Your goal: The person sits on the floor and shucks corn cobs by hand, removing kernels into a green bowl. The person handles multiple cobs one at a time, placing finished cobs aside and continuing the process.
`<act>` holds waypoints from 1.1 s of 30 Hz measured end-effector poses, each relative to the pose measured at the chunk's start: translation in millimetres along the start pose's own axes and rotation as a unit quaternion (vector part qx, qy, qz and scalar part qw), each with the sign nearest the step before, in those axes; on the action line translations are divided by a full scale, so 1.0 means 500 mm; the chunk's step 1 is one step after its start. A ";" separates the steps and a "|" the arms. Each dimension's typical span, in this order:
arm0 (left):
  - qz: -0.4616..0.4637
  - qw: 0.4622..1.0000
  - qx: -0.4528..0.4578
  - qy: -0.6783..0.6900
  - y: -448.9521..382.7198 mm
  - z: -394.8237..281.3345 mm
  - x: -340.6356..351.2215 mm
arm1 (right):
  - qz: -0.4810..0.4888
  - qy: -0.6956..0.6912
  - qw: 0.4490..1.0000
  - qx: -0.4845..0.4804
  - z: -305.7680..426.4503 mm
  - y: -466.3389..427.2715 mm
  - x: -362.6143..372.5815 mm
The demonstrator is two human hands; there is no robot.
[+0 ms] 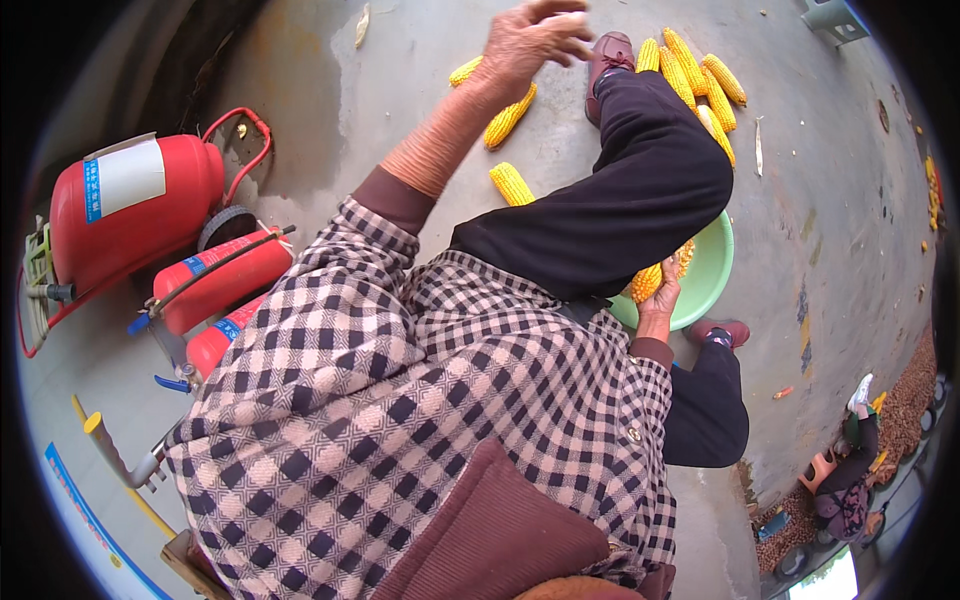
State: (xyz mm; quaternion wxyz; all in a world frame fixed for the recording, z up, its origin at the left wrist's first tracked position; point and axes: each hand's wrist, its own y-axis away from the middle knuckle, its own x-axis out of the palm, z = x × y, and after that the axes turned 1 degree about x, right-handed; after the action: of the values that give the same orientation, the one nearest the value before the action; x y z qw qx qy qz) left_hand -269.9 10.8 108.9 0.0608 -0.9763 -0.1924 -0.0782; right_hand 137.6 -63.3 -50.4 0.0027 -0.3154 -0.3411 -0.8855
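Note:
My left hand (538, 39) is raised at the top over the concrete floor, blurred, its fingers apart and nothing seen in it. A yellow corn ear (646, 283) is in my right hand (661, 294), over a light green plastic basin (718, 259) partly hidden by my leg. Loose kernels (685, 253) show in the basin beside that hand. Several corn ears (718, 97) lie grouped beside my maroon shoe (615, 54). Nearer my left forearm lie other ears (511, 116), one of them (511, 184) close to my thigh.
Red fire extinguishers (221, 277) and a large wheeled one (135, 210) stand at left. A grey-green plastic stool (836, 21) is at top right. At lower right another person (847, 499) is by an orange stool (817, 472) and heaps of small brown pieces (904, 405).

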 end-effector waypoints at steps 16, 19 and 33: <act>0.301 0.598 0.140 -0.730 0.363 0.423 -0.091 | -0.088 -0.003 0.992 0.093 0.025 0.081 -0.010; 0.342 0.606 0.087 -0.713 0.337 0.435 -0.088 | -0.095 -0.004 0.990 0.105 0.023 0.093 -0.011; -0.012 0.838 -0.362 -0.408 0.177 0.348 -0.048 | -0.108 0.041 0.988 0.099 0.023 0.041 0.014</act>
State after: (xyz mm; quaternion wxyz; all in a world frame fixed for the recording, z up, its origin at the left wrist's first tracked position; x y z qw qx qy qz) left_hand -235.2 -53.4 -73.6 -0.3816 -0.8700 -0.1693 0.2625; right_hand 143.2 -70.5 -27.4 -0.0473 -0.2384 -0.4589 -0.8546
